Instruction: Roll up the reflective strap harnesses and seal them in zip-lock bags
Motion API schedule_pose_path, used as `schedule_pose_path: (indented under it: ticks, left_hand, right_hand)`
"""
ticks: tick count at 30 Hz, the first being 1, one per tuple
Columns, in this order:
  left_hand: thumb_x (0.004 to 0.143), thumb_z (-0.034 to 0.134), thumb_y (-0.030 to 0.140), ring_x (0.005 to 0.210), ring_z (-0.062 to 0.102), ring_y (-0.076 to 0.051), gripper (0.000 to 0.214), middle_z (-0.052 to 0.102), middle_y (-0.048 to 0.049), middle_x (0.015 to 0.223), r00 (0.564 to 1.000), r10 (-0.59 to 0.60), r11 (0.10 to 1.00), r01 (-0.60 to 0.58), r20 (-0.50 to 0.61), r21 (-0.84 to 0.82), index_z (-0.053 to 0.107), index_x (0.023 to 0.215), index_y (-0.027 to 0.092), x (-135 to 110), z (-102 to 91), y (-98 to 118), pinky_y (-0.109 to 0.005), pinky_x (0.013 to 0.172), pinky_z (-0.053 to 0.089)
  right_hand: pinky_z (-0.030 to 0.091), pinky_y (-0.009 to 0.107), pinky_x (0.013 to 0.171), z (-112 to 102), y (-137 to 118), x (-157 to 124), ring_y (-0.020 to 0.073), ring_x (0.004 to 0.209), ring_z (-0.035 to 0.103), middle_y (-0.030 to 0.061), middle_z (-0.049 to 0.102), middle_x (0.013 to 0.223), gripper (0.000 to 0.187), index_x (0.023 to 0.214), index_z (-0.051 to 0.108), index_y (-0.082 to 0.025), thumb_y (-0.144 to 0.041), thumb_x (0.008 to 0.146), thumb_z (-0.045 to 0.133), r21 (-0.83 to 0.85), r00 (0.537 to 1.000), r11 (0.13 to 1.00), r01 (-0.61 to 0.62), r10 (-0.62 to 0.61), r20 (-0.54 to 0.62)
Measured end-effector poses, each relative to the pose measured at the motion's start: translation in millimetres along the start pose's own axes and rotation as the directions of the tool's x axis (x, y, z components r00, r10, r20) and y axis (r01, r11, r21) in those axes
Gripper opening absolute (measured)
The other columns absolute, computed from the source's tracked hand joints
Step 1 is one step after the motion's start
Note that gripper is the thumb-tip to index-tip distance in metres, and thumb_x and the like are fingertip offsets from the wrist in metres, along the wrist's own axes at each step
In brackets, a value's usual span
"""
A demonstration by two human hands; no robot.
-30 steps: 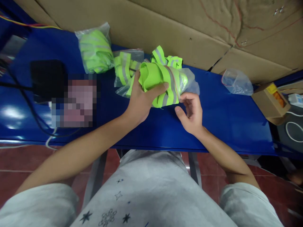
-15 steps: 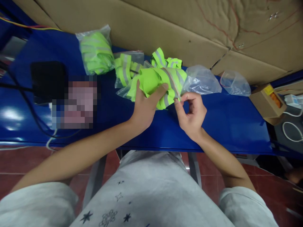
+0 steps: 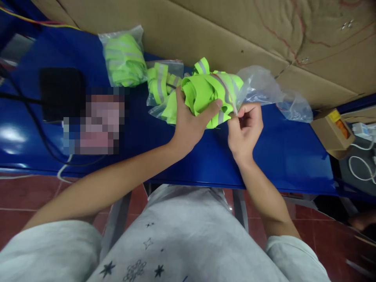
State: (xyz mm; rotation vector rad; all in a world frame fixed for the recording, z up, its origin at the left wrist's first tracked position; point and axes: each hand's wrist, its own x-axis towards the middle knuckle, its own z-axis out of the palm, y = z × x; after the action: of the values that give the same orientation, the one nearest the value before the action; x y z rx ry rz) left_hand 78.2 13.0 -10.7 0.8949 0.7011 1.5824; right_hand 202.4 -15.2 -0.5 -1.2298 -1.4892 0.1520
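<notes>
My left hand (image 3: 192,125) is closed round a bundle of neon yellow-green reflective strips (image 3: 199,92), thumb on the near side. The bundle's right part sits inside a clear plastic zip bag (image 3: 258,84) with a red line along its mouth. At the bag's near edge, my right hand (image 3: 246,127) pinches the plastic between thumb and forefinger. Just left of the bundle lies another clear bag with reflective strips (image 3: 160,82). Farther left stands a full bag of rolled strips (image 3: 125,58).
An empty clear bag (image 3: 296,105) lies right of the bundle, beside a small cardboard box (image 3: 333,131). A black box-shaped thing (image 3: 61,94) with cables is on the left of the blue table (image 3: 282,156). Cardboard (image 3: 223,35) lines the back.
Both hands and the bundle have shifted slightly right and away from me. The bag's mouth reaches a little farther over the strips' right side, and the view has tilted slightly.
</notes>
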Motion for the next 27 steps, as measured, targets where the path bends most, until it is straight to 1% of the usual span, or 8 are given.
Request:
schedule_pose_path:
  ticks: [4, 8, 11, 15, 19, 22, 25, 27]
  left_hand:
    - [0.074, 0.095, 0.044, 0.109, 0.069, -0.02, 0.065, 0.066, 0.0002, 0.115, 1.0, 0.006, 1.0, -0.006, -0.006, -0.003, 0.047, 0.115, 0.032, -5, 1.4, 3, -0.04, 0.104, 0.056]
    - [0.073, 0.097, 0.045, 0.106, 0.069, -0.018, 0.064, 0.067, 0.0011, 0.112, 0.998, 0.055, 0.998, -0.055, -0.02, 0.006, 0.049, 0.114, 0.031, 2, -5.0, -2, -0.036, 0.102, 0.057]
    - [0.071, 0.097, 0.052, 0.11, 0.068, -0.019, 0.07, 0.066, 0.0011, 0.115, 0.994, 0.111, 0.992, -0.11, -0.019, 0.054, 0.049, 0.118, 0.032, 9, -11.8, -2, -0.037, 0.105, 0.057]
    - [0.068, 0.097, 0.06, 0.125, 0.064, -0.021, 0.076, 0.064, 0.0012, 0.124, 0.979, 0.201, 0.97, -0.198, -0.012, 0.139, 0.05, 0.122, 0.036, 14, -17.0, 1, -0.042, 0.117, 0.052]
    - [0.076, 0.093, 0.054, 0.137, 0.06, -0.026, 0.067, 0.066, -0.0017, 0.132, 0.994, 0.107, 0.989, -0.104, -0.02, 0.106, 0.052, 0.127, 0.038, 15, -15.6, 6, -0.045, 0.118, 0.051]
    - [0.078, 0.09, 0.049, 0.131, 0.066, -0.028, 0.055, 0.069, -0.0038, 0.129, 0.999, -0.017, 1.0, 0.018, 0.039, -0.024, 0.058, 0.119, 0.031, 15, -12.4, 10, -0.046, 0.113, 0.055]
    - [0.081, 0.088, 0.048, 0.126, 0.069, -0.028, 0.04, 0.072, -0.0014, 0.12, 0.989, -0.066, 0.996, 0.073, 0.13, -0.051, 0.062, 0.106, 0.03, 14, -9.9, 13, -0.045, 0.107, 0.059]
    - [0.085, 0.084, 0.048, 0.126, 0.069, -0.028, 0.033, 0.072, -0.0002, 0.119, 0.98, -0.081, 0.996, 0.088, 0.181, -0.026, 0.063, 0.103, 0.031, 12, -9.4, 14, -0.047, 0.106, 0.061]
  right_hand:
    - [0.047, 0.03, 0.067, 4, -3, -9, 0.0138, 0.07, 0.049, -0.0013, 0.043, 0.079, 0.017, 0.09, 0.039, -0.026, -0.026, 0.098, 0.054, -0.048, 0.998, 0.999, 0.003, -0.005, -0.057]
    - [0.055, 0.034, 0.077, 5, -1, -19, 0.0165, 0.08, 0.061, 0.0008, 0.055, 0.087, 0.01, 0.095, 0.049, -0.026, -0.027, 0.102, 0.056, -0.076, 0.999, 0.996, 0.049, -0.048, 0.013]
    - [0.058, 0.037, 0.086, 2, -2, -23, 0.018, 0.09, 0.067, 0.002, 0.063, 0.094, 0.006, 0.101, 0.057, -0.025, -0.031, 0.104, 0.059, -0.023, 0.995, 0.997, 0.073, -0.072, 0.066]
    - [0.061, 0.038, 0.091, 3, -4, -24, 0.0187, 0.096, 0.072, 0.0036, 0.07, 0.103, 0.011, 0.112, 0.063, -0.026, -0.034, 0.105, 0.061, 0.136, 0.993, 0.991, -0.022, 0.006, 0.121]
    - [0.064, 0.039, 0.095, 9, -1, -22, 0.018, 0.097, 0.075, 0.0031, 0.071, 0.102, 0.018, 0.11, 0.058, -0.028, -0.045, 0.107, 0.056, 0.284, 0.974, 0.939, -0.197, 0.154, 0.165]
    - [0.065, 0.042, 0.099, 13, 2, -20, 0.0189, 0.101, 0.075, 0.0031, 0.071, 0.102, 0.033, 0.106, 0.056, -0.027, -0.059, 0.101, 0.06, 0.415, 0.926, 0.83, -0.372, 0.301, 0.228]
    - [0.066, 0.04, 0.094, 13, 2, -20, 0.0188, 0.099, 0.074, 0.0024, 0.07, 0.098, 0.045, 0.097, 0.054, -0.026, -0.069, 0.092, 0.067, 0.474, 0.828, 0.679, -0.561, 0.449, 0.337]
    - [0.067, 0.038, 0.091, 12, 1, -21, 0.0186, 0.1, 0.074, 0.003, 0.071, 0.103, 0.05, 0.098, 0.054, -0.025, -0.072, 0.089, 0.069, 0.495, 0.781, 0.604, -0.625, 0.485, 0.394]
